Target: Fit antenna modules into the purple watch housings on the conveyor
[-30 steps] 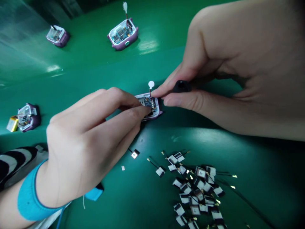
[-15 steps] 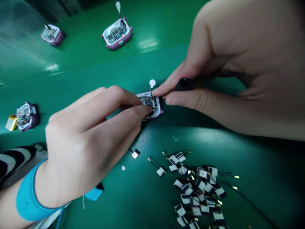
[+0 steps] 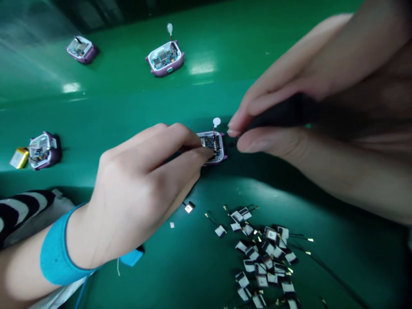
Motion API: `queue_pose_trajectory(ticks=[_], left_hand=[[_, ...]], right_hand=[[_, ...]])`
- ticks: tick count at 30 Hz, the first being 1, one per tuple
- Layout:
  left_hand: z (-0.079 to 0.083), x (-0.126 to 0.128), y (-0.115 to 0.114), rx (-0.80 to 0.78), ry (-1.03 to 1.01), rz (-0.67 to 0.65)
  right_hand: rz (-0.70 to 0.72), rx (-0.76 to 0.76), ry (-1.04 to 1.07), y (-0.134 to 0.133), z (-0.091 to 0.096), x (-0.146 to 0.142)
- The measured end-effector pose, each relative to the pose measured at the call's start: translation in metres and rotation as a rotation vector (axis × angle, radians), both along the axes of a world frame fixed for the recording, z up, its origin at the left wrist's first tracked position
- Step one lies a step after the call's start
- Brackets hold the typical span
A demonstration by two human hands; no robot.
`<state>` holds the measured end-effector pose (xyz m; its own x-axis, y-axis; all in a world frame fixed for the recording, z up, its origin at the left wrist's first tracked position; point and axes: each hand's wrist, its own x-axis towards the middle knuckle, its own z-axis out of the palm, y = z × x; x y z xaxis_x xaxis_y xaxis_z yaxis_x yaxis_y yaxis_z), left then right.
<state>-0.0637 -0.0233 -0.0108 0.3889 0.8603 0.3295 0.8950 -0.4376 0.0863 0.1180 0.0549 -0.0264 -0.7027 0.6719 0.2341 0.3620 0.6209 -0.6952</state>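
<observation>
A purple watch case (image 3: 222, 148) with a white rim lies in the middle, its circuit board facing up. A small white disc (image 3: 216, 122) stands above it on a thin red wire. My left hand (image 3: 144, 171) is closed on the case's left part, with a fingertip down on the board; its fingers hide that side. Just right of the case, my right hand (image 3: 289, 116) grips a dark slim tool (image 3: 277, 115), blurred, its kind unclear. Below my left hand, a small square antenna (image 3: 189, 207) lies with its black lead running under the hand.
More open purple watch cases stand at the back left (image 3: 82, 49), back middle (image 3: 165, 59) and far left, the last beside a yellow battery (image 3: 19, 158). A heap of small antennas (image 3: 264, 257) with leads spreads at the front right. A blue wrist strap (image 3: 62, 249) circles my left wrist.
My right hand has drawn back from the case's edge and turned, so the dark tool now points toward the case. My left hand stays on the case. The whole view has shifted slightly.
</observation>
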Motion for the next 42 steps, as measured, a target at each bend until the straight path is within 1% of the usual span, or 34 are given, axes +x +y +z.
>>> queue_pose_trajectory(ticks=[1, 3, 6, 9, 15, 20, 22, 24, 29, 32, 34, 36, 39, 42], left_hand=[[0.0, 0.001, 0.0, 0.032, 0.014, -0.015], [0.001, 0.002, 0.001, 0.08, 0.051, -0.014], [0.002, 0.003, 0.001, 0.107, 0.083, -0.017], [0.0, 0.002, 0.001, 0.106, 0.079, -0.058], [-0.002, 0.001, -0.002, 0.044, 0.06, -0.027], [-0.001, 0.0, -0.003, 0.005, 0.073, -0.038], [-0.001, 0.0, -0.003, -0.004, 0.084, -0.029], [-0.001, -0.001, -0.003, 0.001, 0.101, -0.026], [-0.001, 0.0, -0.003, 0.016, 0.153, -0.021], [-0.002, 0.001, -0.003, 0.009, 0.16, -0.019], [-0.002, 0.001, -0.002, -0.01, 0.131, -0.026], [-0.002, 0.001, -0.002, -0.026, 0.099, -0.033], [-0.003, 0.0, -0.002, -0.041, 0.072, -0.044], [-0.004, 0.0, 0.0, -0.042, 0.052, -0.064]], right_hand=[[0.007, 0.007, 0.05, -0.002, 0.005, -0.002], [-0.002, -0.023, 0.078, -0.006, 0.016, -0.005], [-0.06, 0.002, -0.017, -0.009, 0.023, -0.011], [-0.039, 0.1, -0.096, -0.008, 0.018, -0.013], [0.005, 0.218, 0.011, -0.008, 0.009, -0.014], [0.085, 0.24, 0.038, -0.009, 0.009, -0.015], [0.065, 0.267, 0.02, -0.011, 0.009, -0.016], [0.026, 0.324, 0.011, -0.013, 0.008, -0.017], [-0.018, 0.492, 0.104, -0.015, 0.001, -0.015], [-0.003, 0.487, 0.052, -0.017, 0.0, -0.014], [0.02, 0.459, -0.022, -0.018, 0.0, -0.015], [0.024, 0.443, -0.045, -0.019, 0.0, -0.015], [0.009, 0.451, 0.027, -0.02, -0.003, -0.016], [0.038, 0.452, 0.119, -0.019, -0.007, -0.017]])
